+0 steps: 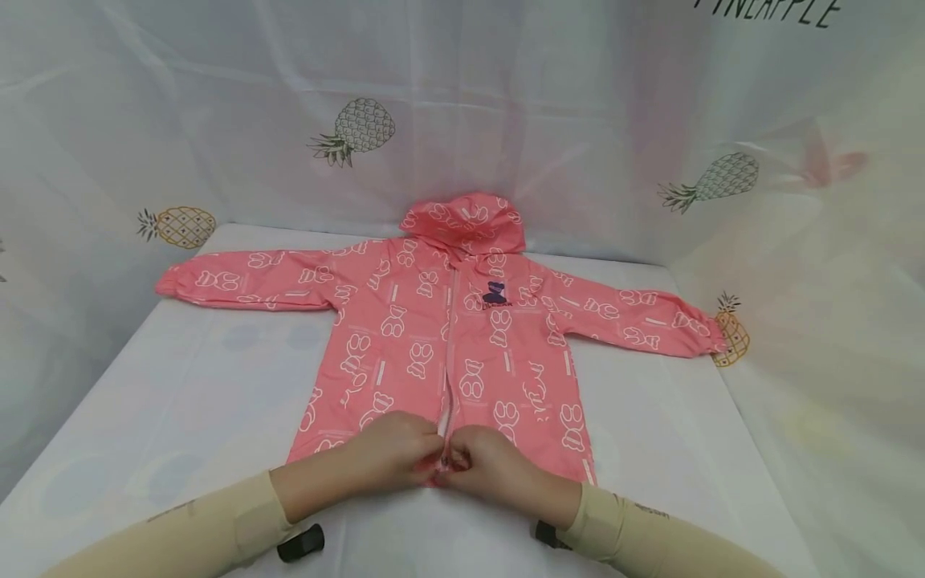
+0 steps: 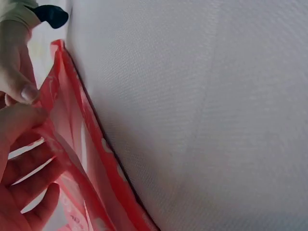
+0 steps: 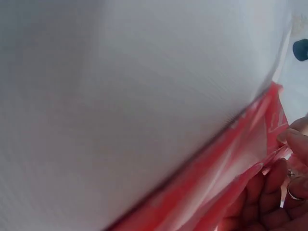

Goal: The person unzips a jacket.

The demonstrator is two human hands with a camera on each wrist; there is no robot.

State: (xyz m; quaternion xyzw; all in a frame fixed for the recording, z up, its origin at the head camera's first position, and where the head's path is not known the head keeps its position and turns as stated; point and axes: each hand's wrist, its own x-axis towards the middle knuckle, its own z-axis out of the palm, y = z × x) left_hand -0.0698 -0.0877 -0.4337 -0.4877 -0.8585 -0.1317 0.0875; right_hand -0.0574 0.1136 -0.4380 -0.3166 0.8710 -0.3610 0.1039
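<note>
A pink hooded child's jacket (image 1: 412, 321) with white bear outlines lies spread on the table, hood away from me. Its front zipper (image 1: 450, 353) runs down the middle and gapes slightly near the bottom. My left hand (image 1: 397, 451) pinches the front edge at the hem, left of the zipper. Right beside it, my right hand (image 1: 491, 466) pinches the other front edge. Fabric of the jacket (image 2: 89, 139) hangs lifted from the table in the left wrist view, gripped between thumb and fingers. Fingers hide most of the zipper's lower end; whether its halves are joined there, I cannot tell.
Both jacket sleeves stretch out sideways on the white table (image 1: 144, 385). A pale curtain (image 1: 506, 120) printed with pineapples hangs behind and at the sides. Small dark devices (image 1: 301, 543) sit under the wrists, by the beige sleeves (image 1: 181, 530).
</note>
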